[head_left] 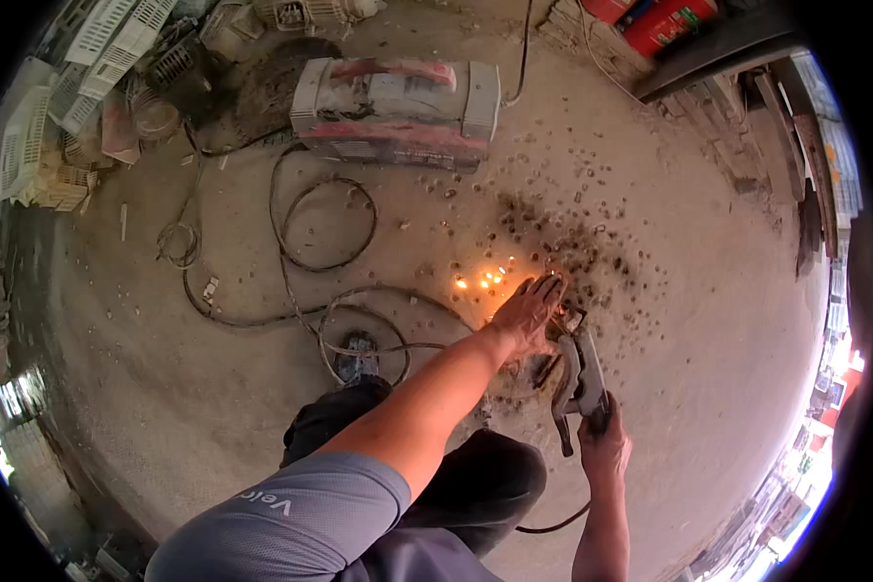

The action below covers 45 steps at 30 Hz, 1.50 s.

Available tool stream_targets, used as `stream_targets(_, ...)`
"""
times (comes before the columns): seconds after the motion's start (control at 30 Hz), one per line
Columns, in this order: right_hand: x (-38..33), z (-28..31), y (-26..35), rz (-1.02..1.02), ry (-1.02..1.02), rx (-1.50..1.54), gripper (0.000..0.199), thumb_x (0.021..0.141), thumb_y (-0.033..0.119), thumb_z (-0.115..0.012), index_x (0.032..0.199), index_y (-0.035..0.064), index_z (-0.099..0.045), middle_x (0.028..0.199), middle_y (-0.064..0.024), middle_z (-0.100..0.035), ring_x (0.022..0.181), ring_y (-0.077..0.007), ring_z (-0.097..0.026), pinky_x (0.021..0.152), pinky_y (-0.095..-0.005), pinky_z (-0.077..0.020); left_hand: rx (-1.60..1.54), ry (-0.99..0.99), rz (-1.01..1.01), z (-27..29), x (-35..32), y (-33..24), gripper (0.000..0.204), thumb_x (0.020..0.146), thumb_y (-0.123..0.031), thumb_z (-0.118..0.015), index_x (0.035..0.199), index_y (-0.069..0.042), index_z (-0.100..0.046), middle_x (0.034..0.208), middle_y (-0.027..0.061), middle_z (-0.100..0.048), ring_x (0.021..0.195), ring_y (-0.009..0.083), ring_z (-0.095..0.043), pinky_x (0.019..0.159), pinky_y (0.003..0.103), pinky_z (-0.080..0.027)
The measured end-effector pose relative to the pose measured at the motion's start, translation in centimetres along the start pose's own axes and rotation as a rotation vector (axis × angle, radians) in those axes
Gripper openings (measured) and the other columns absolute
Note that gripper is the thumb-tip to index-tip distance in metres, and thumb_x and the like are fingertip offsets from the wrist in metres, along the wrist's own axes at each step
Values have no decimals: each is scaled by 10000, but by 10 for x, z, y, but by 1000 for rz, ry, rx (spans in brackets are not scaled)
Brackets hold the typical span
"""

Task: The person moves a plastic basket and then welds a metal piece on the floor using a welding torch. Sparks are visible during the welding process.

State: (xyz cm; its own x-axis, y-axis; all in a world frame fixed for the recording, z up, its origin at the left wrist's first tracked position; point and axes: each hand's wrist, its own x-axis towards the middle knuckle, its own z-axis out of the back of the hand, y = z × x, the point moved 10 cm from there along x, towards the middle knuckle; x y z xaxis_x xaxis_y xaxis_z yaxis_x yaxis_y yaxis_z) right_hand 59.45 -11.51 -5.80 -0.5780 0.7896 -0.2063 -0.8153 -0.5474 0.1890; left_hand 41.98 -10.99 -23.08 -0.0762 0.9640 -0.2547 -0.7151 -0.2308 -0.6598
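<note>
Mid-weld – the electrode holder (577, 373) is gripped tight by the right hand (603, 448), left hand (526, 312) spread flat near sparks (482, 280) – steadiness needed next.

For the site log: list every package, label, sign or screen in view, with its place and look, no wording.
Red containers: top right edge beside a dark beam, boxy, red with a blue and green patch.
Label strip on the welding machine: low on its near side, pale band on red.
No screens or signs visible.

top: grey short-sleeved shirt, pale lettering on left sleeve | legs: dark trousers | forearms: bare | hands: ungloved
</note>
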Motion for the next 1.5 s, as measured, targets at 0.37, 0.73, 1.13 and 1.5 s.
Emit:
stream_targets(0.37, -3, -11, -3, -109, 181, -56, 569, 809, 56, -672, 1349, 159, -525, 966, -160, -710, 857, -378, -692, 737, -465, -539, -259, -167, -87, -27, 1, 11, 1253, 688, -557, -797, 1553, 25, -102, 1608, 190, -185, 1496, 315, -188, 1234, 404, -172)
stream_targets(0.73, -26, -2, -29, -182, 72, 150, 512, 834, 173, -677, 1327, 153, -542, 1001, -197, -693, 904, -417, -666, 751, -468, -544, -352, -87, -62, 0, -5, -6, 1214, 579, -342, -909, 1540, -24, -237, 1573, 202, -278, 1472, 362, -239, 1209, 400, -238)
stream_targets(1.13, -76, -3, -86, -421, -80, 310, 532, 825, 175, -728, 1318, 83, -548, 985, -190, -704, 903, -339, -708, 773, -398, -554, -112, -131, -72, -29, 17, -9, 1161, 675, -550, -810, 1520, -16, -220, 1511, 216, -343, 1401, 356, -334, 1173, 429, -293)
stream_targets(1.5, -101, -13, -111, -559, -115, 430, 591, 813, 187, -743, 1344, 47, -523, 1025, -219, -697, 956, -345, -703, 818, -401, -550, 3, -40, -37, -48, 19, 2, 1187, 677, -528, -821, 1535, -9, -184, 1556, 192, -291, 1452, 341, -280, 1208, 416, -266)
